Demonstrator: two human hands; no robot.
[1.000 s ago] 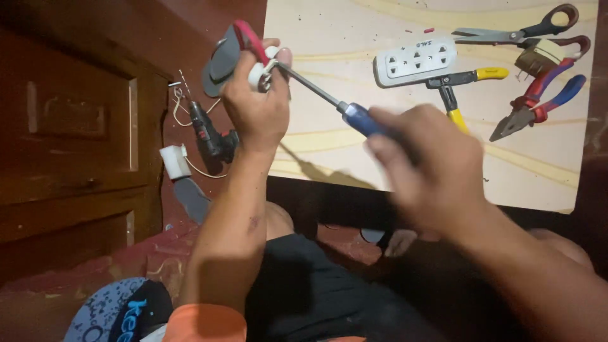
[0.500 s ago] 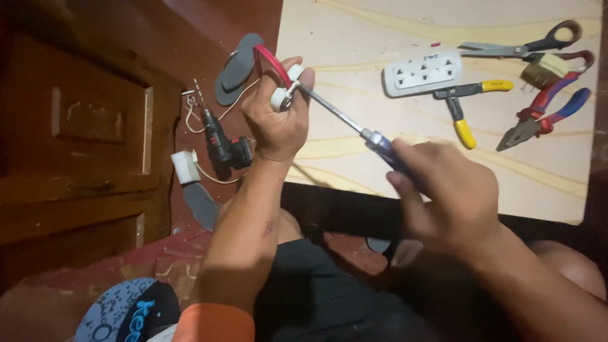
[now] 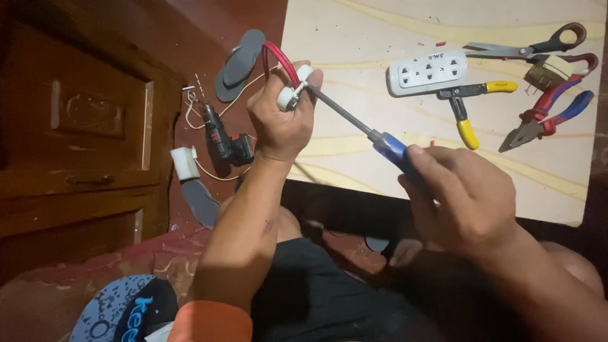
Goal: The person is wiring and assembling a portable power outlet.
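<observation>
Nearest the camera sits the person's lap, dark shorts and an orange sleeve edge low in the shot. Up from there, the right hand (image 3: 465, 202) is closed tight round the blue handle of the screwdriver (image 3: 380, 140), shaft angling up and left. Follow that shaft and its tip meets the small white fitting (image 3: 290, 96), pinched firmly in the fingers of the left hand (image 3: 282, 123), raised over the near edge of the board (image 3: 354, 38). A red wire (image 3: 278, 60) loops up out of the fitting.

To do this well, I'd say keep the shaft dead in line with the screw, press in as it turns, and let the left hand brace the fitting so the tip doesn't skip toward the thumb. Whether the tip is truly seated in a slot, I cannot tell.

Further out on the floor to the left: a drill (image 3: 225, 142), a white plug (image 3: 185, 163) on thin cord, a grey sandal (image 3: 239, 63). Far right on the board lie a white socket strip (image 3: 427, 71), yellow-handled cutters (image 3: 465, 114), red-and-blue pliers (image 3: 548, 120) and scissors (image 3: 529, 47).
</observation>
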